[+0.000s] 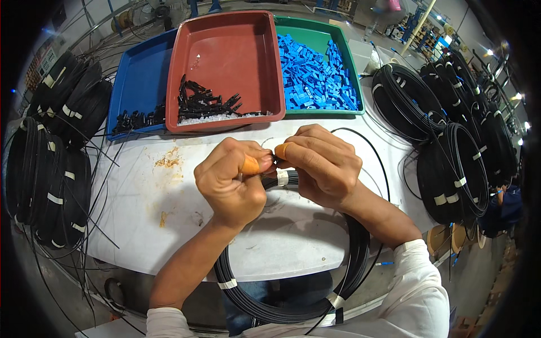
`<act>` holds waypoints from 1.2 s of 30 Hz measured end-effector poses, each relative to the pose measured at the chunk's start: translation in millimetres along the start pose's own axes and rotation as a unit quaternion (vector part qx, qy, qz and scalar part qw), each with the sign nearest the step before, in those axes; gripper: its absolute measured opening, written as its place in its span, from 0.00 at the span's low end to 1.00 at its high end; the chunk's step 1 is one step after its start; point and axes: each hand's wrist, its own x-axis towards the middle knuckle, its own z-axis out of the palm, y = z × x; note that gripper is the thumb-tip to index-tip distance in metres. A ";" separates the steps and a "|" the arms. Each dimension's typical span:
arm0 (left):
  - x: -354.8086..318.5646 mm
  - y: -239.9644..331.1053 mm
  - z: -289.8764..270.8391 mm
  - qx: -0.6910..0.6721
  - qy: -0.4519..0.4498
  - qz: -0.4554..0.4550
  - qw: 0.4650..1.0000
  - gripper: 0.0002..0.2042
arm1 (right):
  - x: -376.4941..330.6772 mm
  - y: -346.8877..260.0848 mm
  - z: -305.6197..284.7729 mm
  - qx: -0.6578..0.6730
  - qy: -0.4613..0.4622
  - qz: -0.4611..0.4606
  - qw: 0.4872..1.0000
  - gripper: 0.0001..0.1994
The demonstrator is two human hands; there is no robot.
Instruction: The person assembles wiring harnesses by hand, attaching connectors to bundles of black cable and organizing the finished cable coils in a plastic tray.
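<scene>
My left hand [232, 181] and my right hand [327, 164] meet fingertip to fingertip above the white tabletop. Both are closed in a pinch on a small black piece [275, 160], mostly hidden by the fingers; its exact kind cannot be made out. Orange wraps cover a fingertip or thumb on each hand. Below the hands lies a coil of black cable [359, 242], bound with white tape, partly on the table and partly over its front edge. A loose black cable loop [381, 160] arcs out to the right of my right hand.
Behind my hands stand a blue tray [138, 73] and a red tray [225, 48] with black parts, and a green tray [315, 28] of blue connectors. Taped black cable coils crowd the left [48, 180] and right [451, 174] sides. Loose cable ends hang at the left.
</scene>
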 end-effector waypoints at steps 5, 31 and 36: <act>9.1 -6.6 -9.8 0.053 -0.077 0.209 0.974 0.08 | 3.4 -12.0 -10.1 0.120 -0.071 0.197 0.970 0.16; 7.3 -16.2 -7.8 0.118 -0.081 0.227 0.963 0.09 | 9.4 -13.5 -14.0 0.165 -0.132 0.330 0.920 0.11; 10.0 -11.3 -7.0 0.092 -0.097 0.187 0.973 0.09 | 15.0 -4.3 -22.0 0.233 -0.214 0.389 0.865 0.11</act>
